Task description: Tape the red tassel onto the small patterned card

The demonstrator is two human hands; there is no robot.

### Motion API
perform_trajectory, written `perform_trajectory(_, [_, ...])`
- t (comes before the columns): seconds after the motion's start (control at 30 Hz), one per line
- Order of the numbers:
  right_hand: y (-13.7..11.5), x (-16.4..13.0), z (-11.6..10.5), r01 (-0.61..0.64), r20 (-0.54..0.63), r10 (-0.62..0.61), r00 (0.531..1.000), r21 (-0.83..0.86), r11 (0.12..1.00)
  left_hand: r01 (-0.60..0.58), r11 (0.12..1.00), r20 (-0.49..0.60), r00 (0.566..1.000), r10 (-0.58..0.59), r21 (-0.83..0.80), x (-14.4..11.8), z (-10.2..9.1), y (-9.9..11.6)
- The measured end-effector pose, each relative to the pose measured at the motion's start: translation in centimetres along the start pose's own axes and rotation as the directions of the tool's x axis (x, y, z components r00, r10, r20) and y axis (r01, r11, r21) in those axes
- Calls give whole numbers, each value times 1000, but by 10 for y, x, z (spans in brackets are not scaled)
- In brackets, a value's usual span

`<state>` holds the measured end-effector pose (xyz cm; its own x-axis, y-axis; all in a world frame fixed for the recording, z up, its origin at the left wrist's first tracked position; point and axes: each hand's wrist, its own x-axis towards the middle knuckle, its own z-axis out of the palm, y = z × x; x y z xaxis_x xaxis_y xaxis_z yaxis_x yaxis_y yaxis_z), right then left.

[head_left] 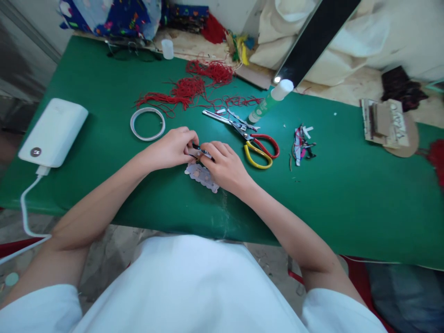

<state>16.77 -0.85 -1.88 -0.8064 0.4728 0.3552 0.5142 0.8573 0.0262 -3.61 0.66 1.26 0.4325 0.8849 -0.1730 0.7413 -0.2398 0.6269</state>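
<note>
Head view is showing both hands meeting over the middle of the green desk. The left hand is curling its fingers closed, pinching one end of a small dark strip, and the right hand is closing its fingertips on the other end of that same strip. Just beneath the hands, a pale scallop-edged fabric piece is lying flat on the desk, partly hidden by the right hand. Scissors with red and yellow handles are lying just to the right of the hands. A white tape ring is sitting to the upper left, tangled red thread beyond it, and a white power bank is resting near the left edge
</note>
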Motion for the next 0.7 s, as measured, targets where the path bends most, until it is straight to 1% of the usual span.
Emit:
perform_trajectory(0.17, [-5, 5, -2, 18, 32, -18, 999, 18, 1000, -7, 1000, -1, 1000, 7, 16, 1, -1, 0])
perform_trajectory(0.33, [-14, 11, -5, 24, 44, -22, 999, -50, 998, 1, 998, -25, 1000, 0, 55, 0, 0, 1])
perform_trajectory(0.4, [-19, 15, -6, 11, 68, -7, 998, -58, 998, 12, 997, -24, 1000, -10, 71, 0, 1, 2])
perform_trajectory(0.53, [-19, 21, -11, -87, 110, 84, 990, 21, 996, 43, 987, -36, 999, -38, 157, -1, 2, 4])
perform_trajectory(0.63, [-5, 16, -16, -177, 62, 171, 983, 131, 975, 82, 972, -71, 995, -68, 222, -3, 1, 8])
perform_trajectory(0.7, [7, 8, -19, -261, 21, 263, 965, 213, 941, 104, 957, -109, 991, -77, 269, -6, 0, 12])
